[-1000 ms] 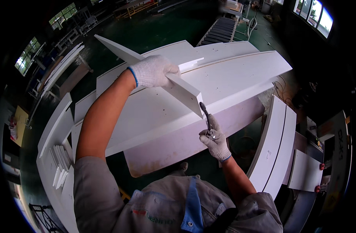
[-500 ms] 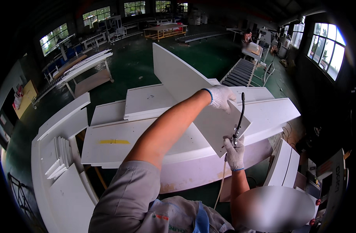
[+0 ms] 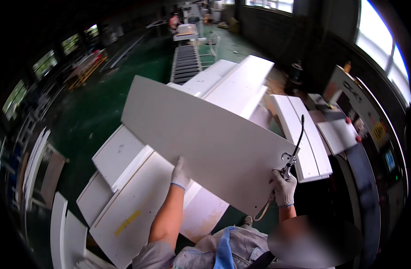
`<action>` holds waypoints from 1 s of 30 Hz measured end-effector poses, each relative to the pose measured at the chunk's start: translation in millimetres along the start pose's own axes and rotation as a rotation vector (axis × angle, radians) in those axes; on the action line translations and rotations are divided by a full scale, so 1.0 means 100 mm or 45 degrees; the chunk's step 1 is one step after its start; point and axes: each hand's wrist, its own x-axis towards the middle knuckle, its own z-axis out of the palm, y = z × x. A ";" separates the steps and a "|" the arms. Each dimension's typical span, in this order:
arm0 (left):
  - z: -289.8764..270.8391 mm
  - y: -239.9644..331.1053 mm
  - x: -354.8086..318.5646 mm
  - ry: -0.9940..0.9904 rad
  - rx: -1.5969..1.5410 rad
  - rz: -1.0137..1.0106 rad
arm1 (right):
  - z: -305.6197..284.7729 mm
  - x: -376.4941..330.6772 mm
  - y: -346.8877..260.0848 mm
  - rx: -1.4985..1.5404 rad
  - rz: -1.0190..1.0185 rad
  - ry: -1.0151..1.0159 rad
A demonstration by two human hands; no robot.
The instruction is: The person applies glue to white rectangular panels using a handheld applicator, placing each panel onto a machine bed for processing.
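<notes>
A long white panel (image 3: 205,141) is held up at a tilt across the middle of the view. My left hand (image 3: 180,175), in a white knit glove, grips its near long edge, with the fingers partly hidden by the board. At the panel's right end, my gloved right hand (image 3: 284,189) is closed around an air blow gun (image 3: 288,168). The gun's thin black nozzle points up and away, and a hose (image 3: 264,209) hangs below it. This hand is also against the panel's edge; whether its fingers pinch the board I cannot tell.
Stacked white panels (image 3: 136,208) lie beneath and beyond the held board. To the right are more white boards (image 3: 299,134) beside a machine (image 3: 367,112) with a small screen. A roller conveyor (image 3: 186,62) stands ahead, with another person (image 3: 174,22) at its far end.
My view has turned right. The panel has swung round, its broad face now toward me. My left hand has shifted from its top edge to the near long edge; my right hand keeps the blow gun.
</notes>
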 end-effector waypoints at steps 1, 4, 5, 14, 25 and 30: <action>-0.05 -0.04 -0.07 -0.162 -0.072 -0.045 | -0.31 -0.15 -0.04 -0.024 0.101 0.052; 0.23 -0.48 -0.45 -0.433 -0.172 -0.082 | -1.22 -0.50 -0.01 -0.061 0.241 0.301; 0.47 -0.71 -0.48 -0.514 -0.145 -0.172 | -1.58 -0.57 0.12 -0.027 0.152 0.388; 2.87 -3.09 -1.52 -0.784 0.130 -0.903 | -4.09 -2.38 0.32 0.107 0.185 1.335; 4.71 -6.50 -3.43 -1.182 0.575 -1.803 | -4.60 -3.75 0.59 -0.003 0.328 2.488; 4.98 -7.65 -3.88 -1.194 0.717 -1.932 | -4.92 -3.01 0.72 0.215 0.229 2.724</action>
